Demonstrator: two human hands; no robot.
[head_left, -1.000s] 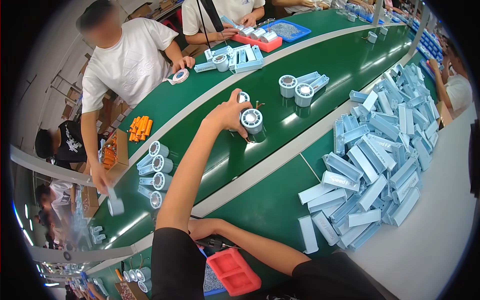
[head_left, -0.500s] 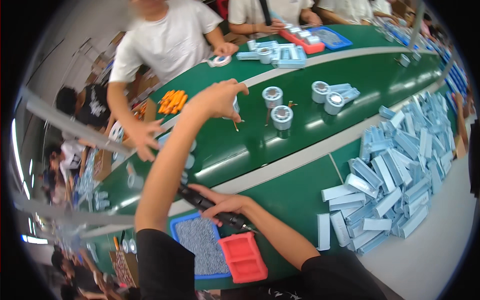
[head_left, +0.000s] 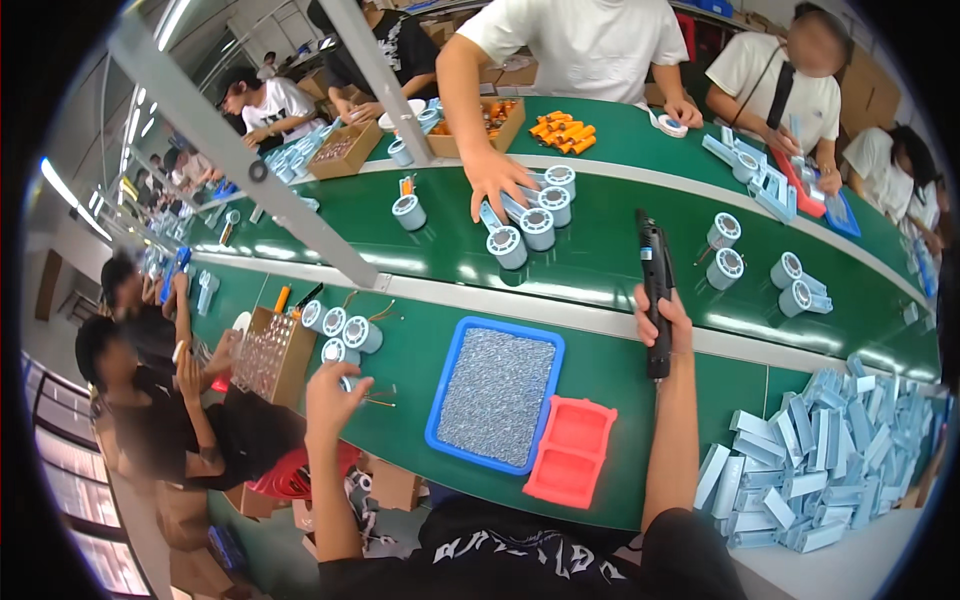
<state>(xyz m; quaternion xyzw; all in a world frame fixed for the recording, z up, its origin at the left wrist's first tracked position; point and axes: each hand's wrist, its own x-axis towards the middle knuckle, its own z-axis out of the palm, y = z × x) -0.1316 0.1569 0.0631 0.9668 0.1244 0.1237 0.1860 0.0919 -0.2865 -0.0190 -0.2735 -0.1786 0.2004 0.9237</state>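
Note:
Fingers bent around a light blue round housing (head_left: 348, 383) with thin wires, my left hand (head_left: 335, 405) is at the near green table's left part. Right beside it stand several similar housings (head_left: 361, 334) with round slotted tops. My right hand (head_left: 672, 325) is closed around a black electric screwdriver (head_left: 656, 275), held upright with its bit pointing down. Between my hands lie a blue tray (head_left: 436, 425) full of small screws and a red two-compartment tray (head_left: 572, 450), which touch at their edges.
A heap of light blue rectangular cases (head_left: 800, 460) covers the right. More round housings (head_left: 506, 246) stand on the green belt (head_left: 440, 270), where a co-worker's hand (head_left: 495, 180) reaches. A grey metal post (head_left: 300, 215) rises at left, near a cardboard box (head_left: 285, 365).
My left hand has come back from the belt to the near table's left side with a round housing. My right hand has moved right and raised the screwdriver upright. The view has turned left.

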